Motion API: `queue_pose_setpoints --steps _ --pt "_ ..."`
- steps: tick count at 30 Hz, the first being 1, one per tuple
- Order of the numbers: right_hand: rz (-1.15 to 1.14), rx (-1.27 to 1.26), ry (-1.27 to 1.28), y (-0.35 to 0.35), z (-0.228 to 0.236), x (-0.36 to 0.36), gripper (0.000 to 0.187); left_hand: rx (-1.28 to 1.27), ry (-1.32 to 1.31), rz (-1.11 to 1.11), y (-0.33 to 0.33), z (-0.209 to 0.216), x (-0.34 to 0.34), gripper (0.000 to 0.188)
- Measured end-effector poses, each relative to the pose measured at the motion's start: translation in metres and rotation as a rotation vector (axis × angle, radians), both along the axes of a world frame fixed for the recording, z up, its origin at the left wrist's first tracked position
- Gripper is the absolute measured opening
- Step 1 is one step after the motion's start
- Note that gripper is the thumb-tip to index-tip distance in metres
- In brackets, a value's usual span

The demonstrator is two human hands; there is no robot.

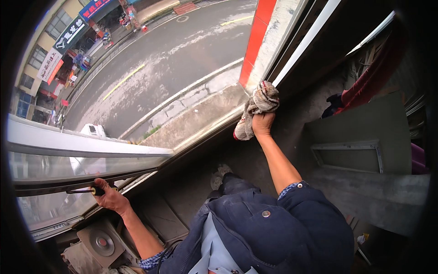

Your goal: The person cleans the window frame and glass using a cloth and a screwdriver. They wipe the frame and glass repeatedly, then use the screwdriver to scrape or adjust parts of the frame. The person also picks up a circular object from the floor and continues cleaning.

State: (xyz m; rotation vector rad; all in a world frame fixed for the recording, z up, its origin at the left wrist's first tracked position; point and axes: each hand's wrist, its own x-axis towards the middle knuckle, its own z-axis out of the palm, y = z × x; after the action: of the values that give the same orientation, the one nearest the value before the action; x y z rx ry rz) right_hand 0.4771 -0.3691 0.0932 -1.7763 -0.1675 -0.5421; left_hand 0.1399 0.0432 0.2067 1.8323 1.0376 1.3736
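My left hand (111, 198) is closed round the yellow-and-black handle of a screwdriver (96, 190), its dark shaft pointing left along the lower edge of a glass window sash (91, 145). That sash stands open at the left. Up at the far right end of the window opening, my right hand (263, 124) grips a bunched, soiled whitish rag (264, 97) with red edging. The rag is beside the window sill (203, 129) and the white upright of the frame (306, 42). Part of it hangs down to the left of my wrist.
Beyond the opening lie a concrete ledge (182, 124), a street (173, 59) and shopfronts. On the right stands a grey-green panel (392, 123) with red cloth (367, 84) above it. A square plate with a round metal disc (103, 243) sits at lower left. My shoe (216, 181) is below the sill.
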Motion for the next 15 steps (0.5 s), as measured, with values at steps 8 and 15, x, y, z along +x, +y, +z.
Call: queue_pose_setpoints --steps 8,15 --pt "-0.126 -0.443 -0.379 0.010 0.028 0.032 0.046 -0.002 -0.007 0.012 -0.003 0.004 0.007 0.039" --pt "-0.164 -0.628 -0.456 0.011 0.007 0.041 0.048 -0.064 -0.096 -0.036 -0.007 0.006 0.011 0.042"
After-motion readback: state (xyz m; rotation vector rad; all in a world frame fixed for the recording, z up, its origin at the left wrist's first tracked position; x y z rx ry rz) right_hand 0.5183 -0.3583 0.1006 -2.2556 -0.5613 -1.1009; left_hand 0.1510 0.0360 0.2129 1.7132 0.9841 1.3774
